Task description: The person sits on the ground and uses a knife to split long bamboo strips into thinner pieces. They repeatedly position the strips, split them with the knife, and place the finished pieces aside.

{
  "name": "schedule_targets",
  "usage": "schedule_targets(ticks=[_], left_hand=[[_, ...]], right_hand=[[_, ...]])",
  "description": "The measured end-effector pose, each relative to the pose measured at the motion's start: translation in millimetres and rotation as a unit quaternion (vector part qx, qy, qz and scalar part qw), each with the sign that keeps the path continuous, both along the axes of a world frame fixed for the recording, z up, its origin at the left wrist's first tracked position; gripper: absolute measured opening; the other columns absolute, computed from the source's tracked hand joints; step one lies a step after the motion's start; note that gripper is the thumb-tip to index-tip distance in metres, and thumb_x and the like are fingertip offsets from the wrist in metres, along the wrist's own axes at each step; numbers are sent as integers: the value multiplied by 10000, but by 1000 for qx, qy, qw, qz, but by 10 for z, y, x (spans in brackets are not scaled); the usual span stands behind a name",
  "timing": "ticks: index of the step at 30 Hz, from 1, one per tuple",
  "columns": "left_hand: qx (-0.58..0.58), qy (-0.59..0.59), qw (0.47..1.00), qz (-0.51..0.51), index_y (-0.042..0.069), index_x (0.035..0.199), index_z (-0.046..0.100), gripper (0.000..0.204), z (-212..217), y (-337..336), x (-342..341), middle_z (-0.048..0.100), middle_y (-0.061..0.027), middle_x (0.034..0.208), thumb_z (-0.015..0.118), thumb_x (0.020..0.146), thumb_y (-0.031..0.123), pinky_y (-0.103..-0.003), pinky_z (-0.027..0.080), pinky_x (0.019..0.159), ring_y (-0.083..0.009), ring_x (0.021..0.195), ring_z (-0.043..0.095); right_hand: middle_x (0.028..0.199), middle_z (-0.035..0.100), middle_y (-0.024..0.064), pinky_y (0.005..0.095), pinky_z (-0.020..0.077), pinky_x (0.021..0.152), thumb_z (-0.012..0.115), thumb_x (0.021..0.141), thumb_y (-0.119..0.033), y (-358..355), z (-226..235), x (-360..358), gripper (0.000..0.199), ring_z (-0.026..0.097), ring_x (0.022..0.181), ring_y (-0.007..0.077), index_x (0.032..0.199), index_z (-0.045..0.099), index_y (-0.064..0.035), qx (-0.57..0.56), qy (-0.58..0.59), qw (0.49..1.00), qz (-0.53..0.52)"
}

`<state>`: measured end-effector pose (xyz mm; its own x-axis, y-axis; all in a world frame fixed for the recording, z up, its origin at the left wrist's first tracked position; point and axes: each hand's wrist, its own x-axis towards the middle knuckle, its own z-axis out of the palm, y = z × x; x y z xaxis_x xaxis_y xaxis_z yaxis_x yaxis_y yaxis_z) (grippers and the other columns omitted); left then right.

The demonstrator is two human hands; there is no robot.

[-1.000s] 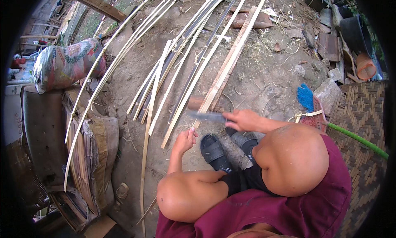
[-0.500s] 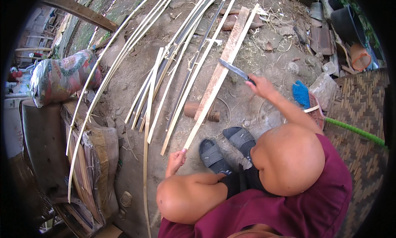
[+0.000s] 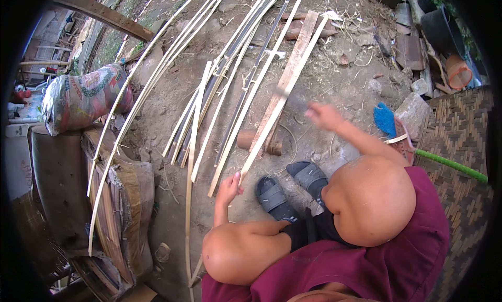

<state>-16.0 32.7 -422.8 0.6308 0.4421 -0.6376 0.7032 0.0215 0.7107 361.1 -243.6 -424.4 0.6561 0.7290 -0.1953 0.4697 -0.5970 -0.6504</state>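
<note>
Holding pale strip [image 3: 267, 130]: left hand [image 3: 228, 189] is clenching its grip on the near end, the far end slanting right.
Knife [image 3: 296, 101]: right hand [image 3: 324, 116] is grasping it; the blurred blade is reaching the strip's middle.
Board [image 3: 299, 46]: it is lying left of the strip, its near end crossing a log [image 3: 246, 139].

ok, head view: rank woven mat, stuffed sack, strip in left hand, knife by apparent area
1. Woven mat
2. Stuffed sack
3. Pale strip in the left hand
4. Knife, blurred but clearly smallest
</note>
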Motion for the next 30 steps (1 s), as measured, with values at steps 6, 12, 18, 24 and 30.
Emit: schedule_targets(ticks=[6,12,18,24,30], left_hand=[[60,20,996,-69,7,837,657,461,24,84,-211,590,-32,606,566,1011,424,-287,409,489,-105,531,547],[169,11,978,-118,37,885,650,347,-57,-65,-96,632,-150,656,571,996,356,-422,469,560,-298,630,640],[398,-12,901,-174,42,987,622,319,331,-306,284,664,-250,819,500,1014,335,-571,475,698,-483,842,626],[143,-5,977,-158,38,980,676,451,77,-31,-10,626,-148,639,402,1061,388,-439,493,572,-303,637,665],[-93,-7,995,-29,-2,935,686,498,143,-28,588,564,-19,605,409,1072,389,-262,424,470,-112,496,527]], right_hand=[[1010,718,202,509,523,860,546,983,-437,-130,-20,272,470,681,975,400,1268,605,-67,-20,28,998,-56],[996,700,233,513,533,824,550,985,-409,-140,-2,86,427,662,948,454,1238,614,-70,18,-49,996,-72],[1040,713,198,495,528,870,578,962,-456,94,-94,-777,459,670,1013,403,1291,596,-137,75,3,980,186],[1017,717,213,494,530,849,537,985,-430,-491,121,809,442,684,978,402,1143,630,-28,-84,-82,965,-236],[1045,705,188,483,543,857,570,972,-453,393,419,-1027,457,670,962,417,1290,601,-126,-50,17,974,221]])
